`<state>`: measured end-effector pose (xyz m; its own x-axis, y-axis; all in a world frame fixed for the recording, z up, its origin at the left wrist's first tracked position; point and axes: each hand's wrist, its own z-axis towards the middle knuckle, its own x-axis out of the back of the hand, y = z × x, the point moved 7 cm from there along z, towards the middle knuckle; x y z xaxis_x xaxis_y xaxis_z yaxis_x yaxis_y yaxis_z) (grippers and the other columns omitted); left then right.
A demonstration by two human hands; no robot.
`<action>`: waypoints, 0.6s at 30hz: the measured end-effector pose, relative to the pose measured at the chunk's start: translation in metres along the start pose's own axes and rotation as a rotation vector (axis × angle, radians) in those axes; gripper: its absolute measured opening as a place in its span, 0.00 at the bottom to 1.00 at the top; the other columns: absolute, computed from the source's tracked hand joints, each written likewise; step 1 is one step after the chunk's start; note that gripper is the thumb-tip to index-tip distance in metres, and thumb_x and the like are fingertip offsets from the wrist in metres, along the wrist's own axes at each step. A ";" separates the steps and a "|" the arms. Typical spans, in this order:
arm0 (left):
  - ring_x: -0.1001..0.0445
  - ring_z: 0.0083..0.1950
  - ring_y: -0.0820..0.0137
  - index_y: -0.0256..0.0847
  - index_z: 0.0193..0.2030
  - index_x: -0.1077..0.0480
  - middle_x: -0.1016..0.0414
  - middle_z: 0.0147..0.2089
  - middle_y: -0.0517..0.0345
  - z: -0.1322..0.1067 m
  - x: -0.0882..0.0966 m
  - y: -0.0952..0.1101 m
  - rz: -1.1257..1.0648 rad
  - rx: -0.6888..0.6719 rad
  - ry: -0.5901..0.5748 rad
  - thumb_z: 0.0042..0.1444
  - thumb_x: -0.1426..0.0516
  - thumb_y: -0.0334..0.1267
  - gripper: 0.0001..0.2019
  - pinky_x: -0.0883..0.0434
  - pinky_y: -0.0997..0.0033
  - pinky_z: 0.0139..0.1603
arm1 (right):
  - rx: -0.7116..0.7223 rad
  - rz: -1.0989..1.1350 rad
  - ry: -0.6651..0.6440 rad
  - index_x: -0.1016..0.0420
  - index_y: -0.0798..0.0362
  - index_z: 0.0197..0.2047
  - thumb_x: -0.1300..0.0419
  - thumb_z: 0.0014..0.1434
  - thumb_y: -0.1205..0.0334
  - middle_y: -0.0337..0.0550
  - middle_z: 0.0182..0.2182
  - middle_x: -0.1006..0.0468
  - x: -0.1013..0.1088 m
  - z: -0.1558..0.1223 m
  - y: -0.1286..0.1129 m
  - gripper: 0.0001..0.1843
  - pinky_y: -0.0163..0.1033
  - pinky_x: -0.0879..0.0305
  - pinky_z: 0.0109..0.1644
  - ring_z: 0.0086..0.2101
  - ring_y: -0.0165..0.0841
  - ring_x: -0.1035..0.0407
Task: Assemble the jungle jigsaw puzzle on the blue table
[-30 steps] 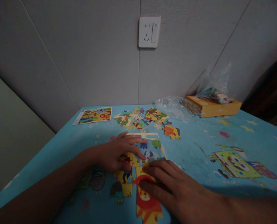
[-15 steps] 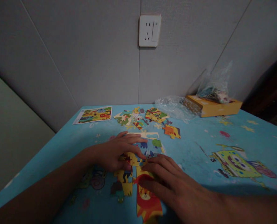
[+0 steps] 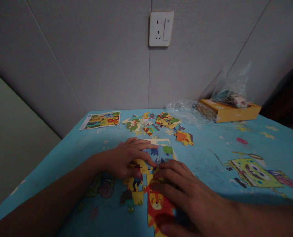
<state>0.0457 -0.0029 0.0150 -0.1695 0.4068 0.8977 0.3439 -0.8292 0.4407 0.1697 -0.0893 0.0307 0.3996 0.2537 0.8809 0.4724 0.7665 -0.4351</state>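
A partly joined jigsaw puzzle lies on the table between my hands, with a blue animal part [image 3: 158,161] at the far side. My left hand [image 3: 129,159] rests over the puzzle's left side, fingers spread and lying flat. Under its thumb is a yellow piece with a figure in dark trousers [image 3: 136,186]. My right hand [image 3: 186,189] lies palm down on the right side, fingers stretched over the red and orange lion section [image 3: 156,200]. Its thumb touches the lower part of the lion. My hands hide some of the pieces.
Loose puzzle pieces [image 3: 166,120] are heaped near the wall, with an orange piece [image 3: 184,137] nearer. A picture sheet [image 3: 102,120] lies back left. Back right are crumpled clear plastic [image 3: 186,111] and a yellow box [image 3: 237,113] with a plastic bag [image 3: 235,92] on it.
The view has shifted slightly. My right thumb now shows on the lower part of the lion section. My left hand keeps nearly the same place on the puzzle.
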 end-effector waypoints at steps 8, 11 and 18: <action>0.47 0.72 0.51 0.54 0.56 0.28 0.45 0.73 0.57 0.000 0.001 0.001 0.011 0.000 0.016 0.56 0.37 0.47 0.20 0.53 0.43 0.70 | -0.007 0.018 0.016 0.26 0.56 0.51 0.45 0.64 0.61 0.52 0.47 0.26 0.004 0.003 -0.001 0.15 0.54 0.41 0.61 0.52 0.43 0.36; 0.46 0.72 0.50 0.54 0.55 0.28 0.45 0.73 0.57 0.000 0.002 0.002 0.008 -0.009 0.027 0.56 0.37 0.47 0.19 0.53 0.43 0.70 | -0.006 0.014 0.055 0.26 0.55 0.50 0.46 0.63 0.65 0.51 0.46 0.25 0.008 0.004 0.000 0.14 0.52 0.40 0.60 0.50 0.41 0.36; 0.47 0.72 0.51 0.54 0.55 0.28 0.45 0.73 0.55 0.000 0.002 0.002 -0.006 -0.003 0.018 0.56 0.38 0.50 0.20 0.54 0.43 0.71 | 0.063 0.042 0.118 0.29 0.58 0.54 0.36 0.55 0.51 0.54 0.46 0.26 0.009 -0.001 0.000 0.27 0.55 0.39 0.58 0.49 0.45 0.35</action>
<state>0.0458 -0.0039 0.0183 -0.1879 0.4050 0.8948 0.3401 -0.8278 0.4461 0.1742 -0.0878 0.0387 0.5094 0.2183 0.8324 0.4042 0.7932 -0.4554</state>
